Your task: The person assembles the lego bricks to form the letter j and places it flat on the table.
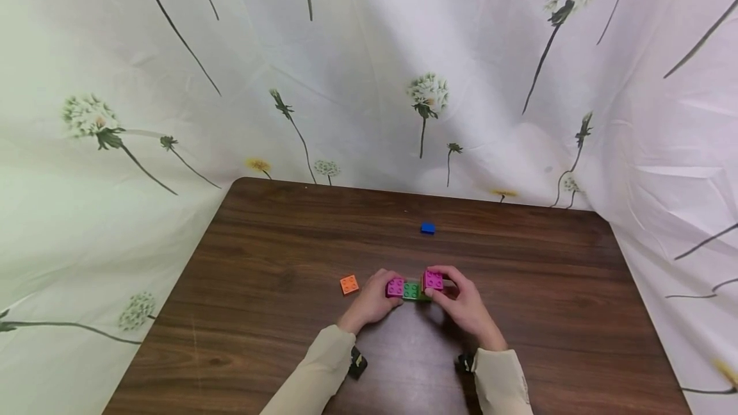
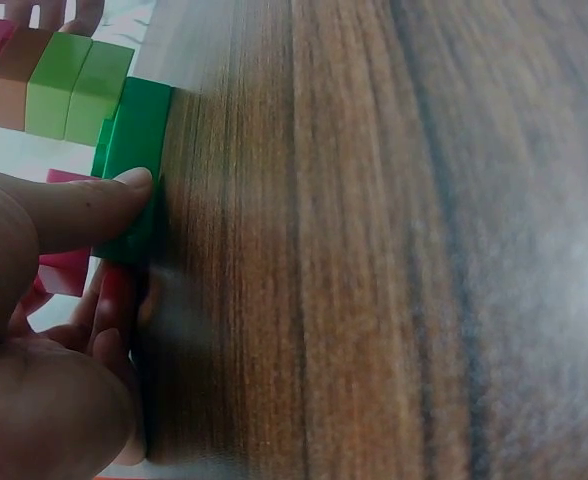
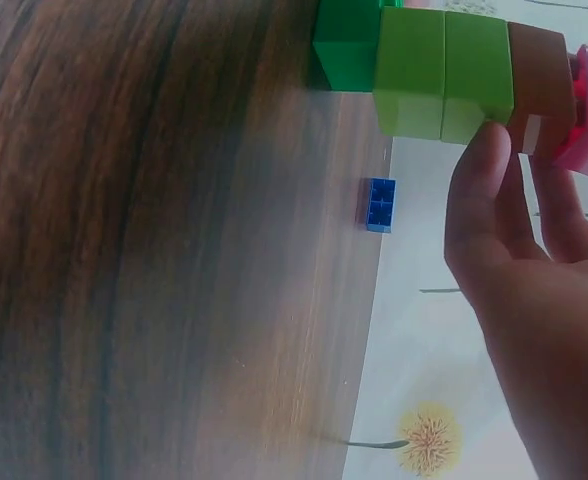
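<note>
Green long plastic brick [image 1: 410, 291]: lying on the dark brown wooden table [image 1: 259, 338], between both hands. Bearing on its left end one pink studded plastic brick [image 1: 394, 285]. Bearing on its right end, and reaching a little past this end, a tower of plastic bricks [image 3: 474, 75]. Counting from the bottom there: two lime-green block-shaped bricks [image 2: 50, 88], one brown brick [image 3: 541, 85] and, on top, another pink studded brick [image 1: 433, 280]. Appearing slightly tilted over the brown one; not being possible to tell if fully pressed down.

With the left hand [image 1: 373, 301], being only partly closed, pinching the green brick at its left end, thumb on the near side. With the right hand [image 1: 466, 305], being opened just as wide as the bricks, gripping the tower at its upper part. Showing, left of the left hand, one orange square plastic brick [image 1: 349, 284]. Showing, toward the far edge, one small blue plastic brick [image 1: 428, 228]. Hanging beyond: white cloth with dandelion print [image 1: 357, 82].
</note>
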Demonstrator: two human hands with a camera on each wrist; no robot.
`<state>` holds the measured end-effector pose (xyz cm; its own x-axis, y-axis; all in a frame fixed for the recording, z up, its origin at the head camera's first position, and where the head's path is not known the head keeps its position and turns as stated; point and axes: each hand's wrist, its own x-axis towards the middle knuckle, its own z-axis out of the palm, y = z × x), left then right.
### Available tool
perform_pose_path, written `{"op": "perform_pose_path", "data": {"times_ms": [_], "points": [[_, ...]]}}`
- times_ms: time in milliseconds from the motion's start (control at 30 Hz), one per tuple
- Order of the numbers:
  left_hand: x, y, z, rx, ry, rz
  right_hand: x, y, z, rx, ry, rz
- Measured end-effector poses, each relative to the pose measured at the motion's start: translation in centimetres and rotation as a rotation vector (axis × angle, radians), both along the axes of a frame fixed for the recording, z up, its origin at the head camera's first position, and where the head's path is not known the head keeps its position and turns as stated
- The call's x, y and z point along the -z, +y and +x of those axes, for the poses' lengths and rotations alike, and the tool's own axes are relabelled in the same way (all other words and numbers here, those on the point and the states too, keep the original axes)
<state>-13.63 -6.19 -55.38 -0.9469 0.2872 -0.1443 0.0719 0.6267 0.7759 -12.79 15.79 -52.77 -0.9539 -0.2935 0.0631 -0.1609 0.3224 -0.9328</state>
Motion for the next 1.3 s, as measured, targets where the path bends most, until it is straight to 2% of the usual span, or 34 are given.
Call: {"op": "perform_pose_path", "data": {"times_ms": [133,200,400,533,667,767,1000,1300], "points": [[0.0,0.0,0.0,-0.001,-0.004,0.0,0.0,-0.3,0.0,0.047,-0.057,-0.004],[0.0,0.0,0.0,0.0,-0.002,0.0,0.8,-0.3,-0.3,0.07,-0.063,-0.009],[0.1,0.1,0.0,-0.002,-0.009,-0.001,0.7,-0.6,-0.6,0.077,-0.101,0.01],[0.1,0.1,0.0,-0.003,-0.019,0.005,0.7,-0.7,-0.6,0.088,-0.188,0.006],[0.1,0.1,-0.1,-0.002,-0.021,0.008,0.8,-0.9,-0.6,0.104,-0.328,-0.104],[0.1,0.1,-0.1,-0.004,-0.023,0.011,0.8,-1.1,-0.7,0.125,-0.395,-0.187],[0.0,0.1,0.0,-0.006,-0.019,0.014,0.5,-1.7,-0.7,0.169,-0.401,-0.23],[0.5,0.1,-0.1,0.0,0.048,0.001,0.5,-2.0,-0.6,0.208,-0.383,-0.168]]}}
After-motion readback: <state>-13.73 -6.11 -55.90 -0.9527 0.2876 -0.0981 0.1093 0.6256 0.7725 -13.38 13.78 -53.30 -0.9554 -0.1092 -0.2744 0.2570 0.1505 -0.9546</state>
